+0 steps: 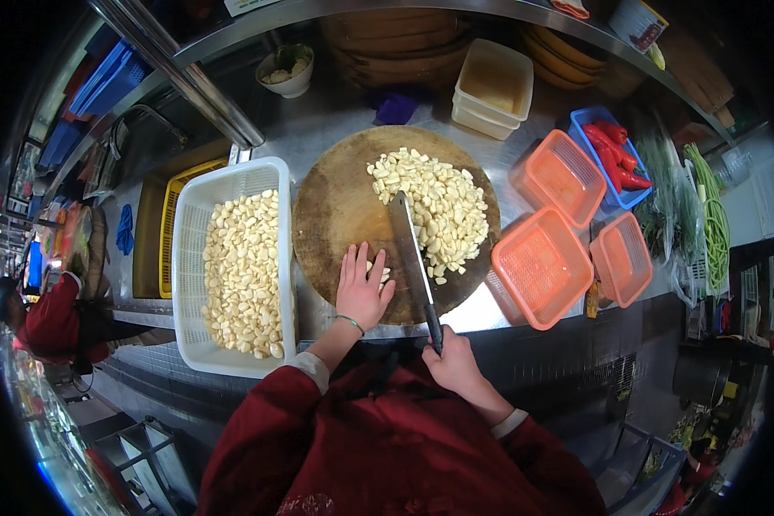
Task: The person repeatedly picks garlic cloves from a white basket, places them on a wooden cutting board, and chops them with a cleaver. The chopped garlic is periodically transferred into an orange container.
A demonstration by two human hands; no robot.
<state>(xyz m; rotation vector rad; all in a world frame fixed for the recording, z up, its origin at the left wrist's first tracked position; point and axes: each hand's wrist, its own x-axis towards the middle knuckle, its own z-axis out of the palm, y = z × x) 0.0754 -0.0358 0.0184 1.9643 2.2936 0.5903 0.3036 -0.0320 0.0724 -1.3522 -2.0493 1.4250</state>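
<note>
My right hand (453,362) grips the black handle of a cleaver (411,242). Its blade stands on edge along the left side of a pile of peeled garlic cloves (442,206), many looking cut, on a round wooden chopping board (338,187). My left hand (363,287) lies palm down at the board's near edge, fingers apart. A few garlic cloves (380,271) show beside its index finger and thumb; whatever is under the palm is hidden. Left of the board, a white plastic basket (190,258) contains many whole peeled cloves (242,271).
Orange plastic baskets (542,267) stand to the right, near a blue basket (577,119) of red peppers (613,155). Behind the board are stacked plastic tubs (490,109), a purple cloth (395,108) and a white bowl (287,87). A steel shelf (361,13) overhangs the back. Another person (51,322) stands far left.
</note>
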